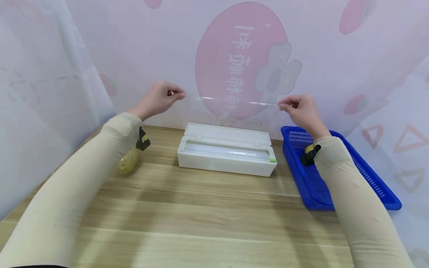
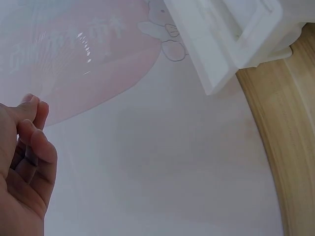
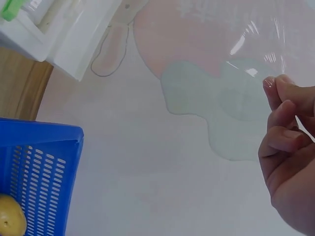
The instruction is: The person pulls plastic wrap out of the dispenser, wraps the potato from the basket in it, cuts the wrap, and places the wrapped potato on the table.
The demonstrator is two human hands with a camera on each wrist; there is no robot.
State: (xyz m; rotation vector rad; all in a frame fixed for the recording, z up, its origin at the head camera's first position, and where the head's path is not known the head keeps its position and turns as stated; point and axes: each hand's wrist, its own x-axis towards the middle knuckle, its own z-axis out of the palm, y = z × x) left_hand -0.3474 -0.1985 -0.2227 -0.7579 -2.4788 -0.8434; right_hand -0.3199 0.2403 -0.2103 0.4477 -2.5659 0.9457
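Observation:
A sheet of clear plastic wrap [image 1: 231, 101] stretches between my two raised hands, seen nearly edge-on in the head view. My left hand [image 1: 164, 97] pinches one end between thumb and fingertips. The other end is pinched by my right hand [image 1: 299, 109]. Glints on the wrap [image 3: 252, 72] show beside the right fingertips in the right wrist view. Below and between the hands sits a white wrap dispenser box [image 1: 224, 165], its lid [image 1: 228, 134] raised at the back and a roll of wrap [image 1: 228, 150] inside.
On the right stands a blue plastic basket [image 1: 313, 199] with a yellow potato [image 3: 11, 216] in it. A yellowish potato [image 1: 128, 162] with a shiny surface lies on the wooden table [image 1: 207, 219], partly behind the left forearm. A printed curtain [image 1: 161, 44] hangs close behind the dispenser.

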